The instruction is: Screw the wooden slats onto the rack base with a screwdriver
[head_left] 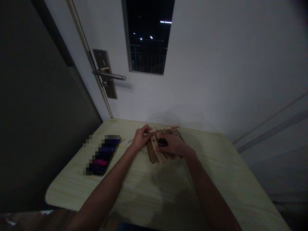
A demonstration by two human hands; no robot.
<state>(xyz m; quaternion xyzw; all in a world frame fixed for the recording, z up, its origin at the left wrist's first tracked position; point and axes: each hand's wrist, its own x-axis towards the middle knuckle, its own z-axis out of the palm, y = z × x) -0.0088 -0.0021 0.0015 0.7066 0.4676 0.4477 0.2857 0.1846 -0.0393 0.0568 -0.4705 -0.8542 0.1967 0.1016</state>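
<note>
A small wooden assembly point(159, 155) of light slats with dark holes lies on the table, a darker brown board showing along its left side. My left hand point(141, 138) is at its far left corner, fingers bent and closed on the edge. From the right, my right hand point(175, 145) reaches over the top with its fingers curled. Between its thumb and forefinger is a small black object point(163, 141), whose kind I cannot make out. The hand covers much of the assembly's right part.
A phone point(106, 157) with a lit, partly pixelated screen lies left of my left forearm. Near it are thin nail-like pieces point(130, 141). The pale wood-grain table point(216, 166) meets a white door point(204, 64) with a metal handle point(110, 75) and a dark window point(149, 38).
</note>
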